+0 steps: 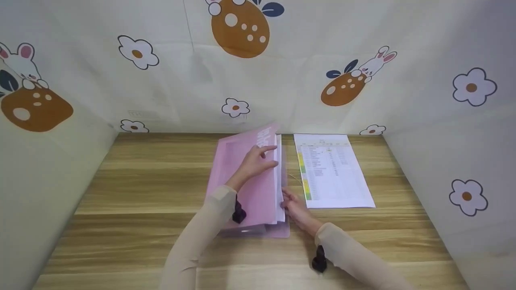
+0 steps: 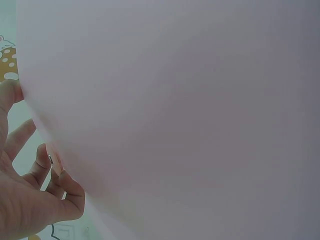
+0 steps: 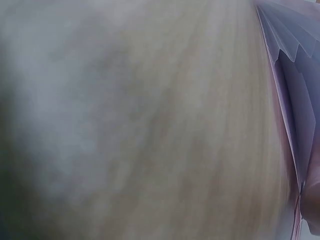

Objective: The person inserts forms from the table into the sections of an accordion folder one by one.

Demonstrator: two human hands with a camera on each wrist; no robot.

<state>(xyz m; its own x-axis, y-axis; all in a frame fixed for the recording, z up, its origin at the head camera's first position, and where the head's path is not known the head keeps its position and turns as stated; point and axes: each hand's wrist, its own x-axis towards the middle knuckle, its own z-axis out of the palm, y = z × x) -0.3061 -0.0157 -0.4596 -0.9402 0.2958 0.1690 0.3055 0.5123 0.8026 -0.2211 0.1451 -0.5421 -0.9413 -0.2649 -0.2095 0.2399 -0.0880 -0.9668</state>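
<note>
A pink expanding folder (image 1: 250, 189) lies on the wooden table (image 1: 141, 181), its cover raised on edge. My left hand (image 1: 258, 161) grips the cover's free edge, fingers curled over it. In the left wrist view the pink cover (image 2: 190, 110) fills the picture and my left hand (image 2: 30, 200) sits at its left edge. My right hand (image 1: 291, 201) touches the lower end of the white dividers with its fingertips. The right wrist view is blurred and shows the folder's pockets (image 3: 300, 100) beside the table (image 3: 150, 125).
A printed sheet (image 1: 334, 173) with a coloured left margin lies flat just right of the folder. Cloth walls printed with flowers and rabbits enclose the table at the back and on both sides. Bare wood lies to the left of the folder.
</note>
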